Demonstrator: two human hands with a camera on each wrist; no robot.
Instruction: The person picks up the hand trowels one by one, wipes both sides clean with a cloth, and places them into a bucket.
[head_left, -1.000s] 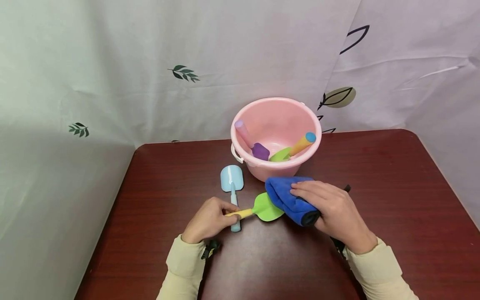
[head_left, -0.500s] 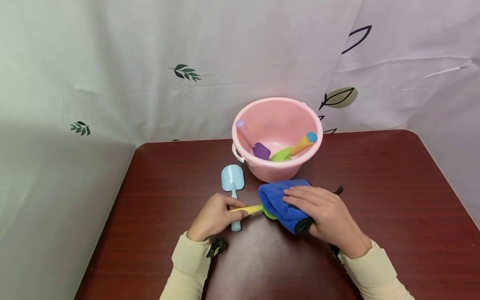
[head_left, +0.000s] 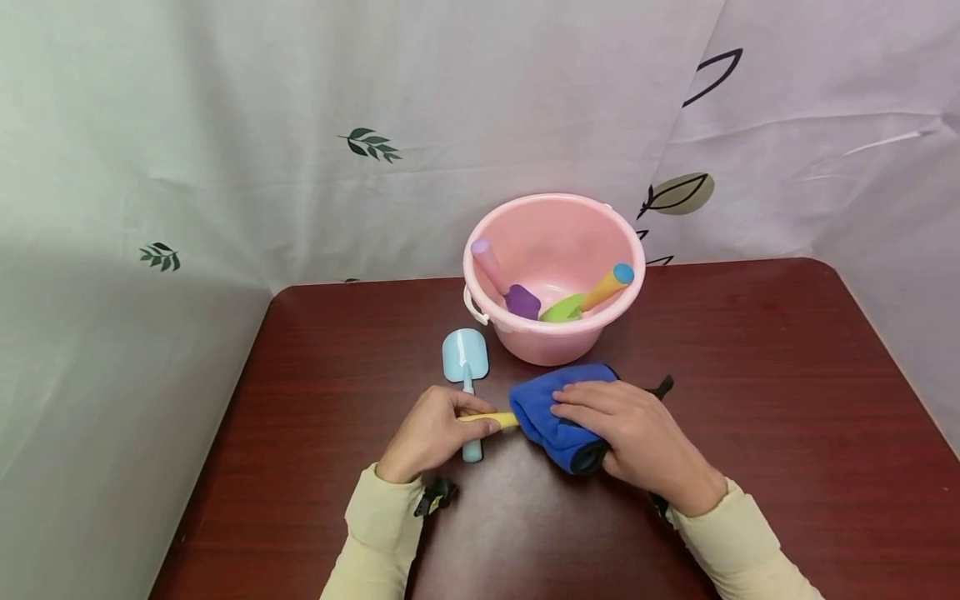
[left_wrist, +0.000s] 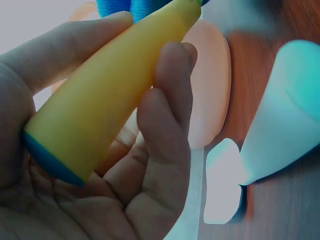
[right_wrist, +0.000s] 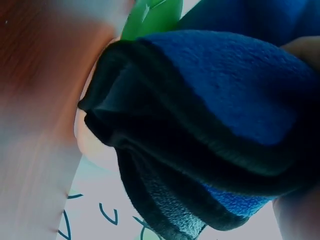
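Note:
My left hand [head_left: 431, 437] grips the yellow handle of a small toy shovel [head_left: 509, 419], thumb and fingers curled round it. In the left wrist view the yellow handle [left_wrist: 110, 95] shows a blue end cap. My right hand [head_left: 637, 433] holds a folded blue cloth [head_left: 536, 404] with black edging over the shovel's blade. The head view hides that blade, but a strip of the green blade [right_wrist: 154, 20] shows beside the cloth in the right wrist view. Partly beneath the left hand, a light blue toy shovel [head_left: 464, 358] lies on the table.
A pink bucket [head_left: 547, 343] with a white handle stands just beyond the hands. Inside lean a purple shovel [head_left: 522, 302] with a pink handle and a green shovel [head_left: 562, 308] with an orange handle. A patterned white curtain [head_left: 420, 217] closes off the table's [head_left: 787, 375] back and sides.
My right hand has slid the cloth left and slightly toward me, covering the green blade up to the yellow handle. My left hand has shifted slightly right.

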